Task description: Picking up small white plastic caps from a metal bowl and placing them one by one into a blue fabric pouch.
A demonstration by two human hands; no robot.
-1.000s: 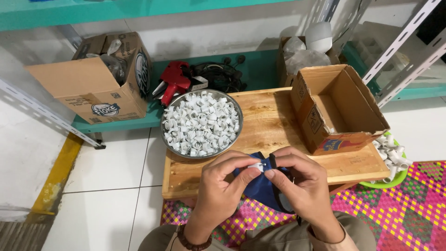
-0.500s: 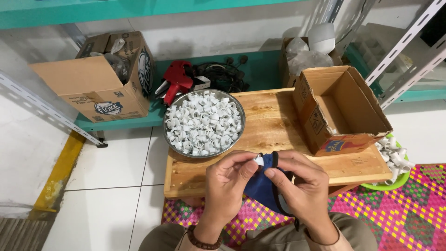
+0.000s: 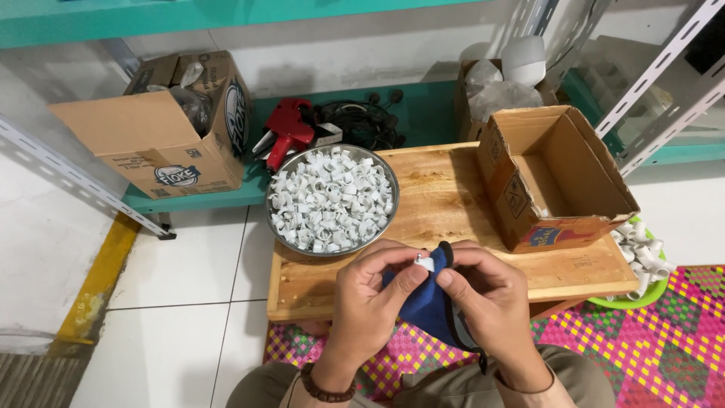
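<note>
- Clip [image 3: 424,262], small and white, shows only at its top edge; the rest is hidden by fingers and by the blue cloth [image 3: 427,306] wrapped round it.
- Cloth hangs down from the clip, its lower end lost behind the right wrist.
- Left hand [image 3: 370,302] pinches the clip from its left side between thumb and forefinger; right hand [image 3: 491,298] pinches clip and cloth from the right, fingers curled.
- Beyond the clip, the wooden counter [image 3: 445,200] carries a metal bowl [image 3: 332,198] of white clips and an open cardboard box [image 3: 555,177].
- Green dish [image 3: 642,291], right of the clip, is partly hidden behind the counter.
</note>
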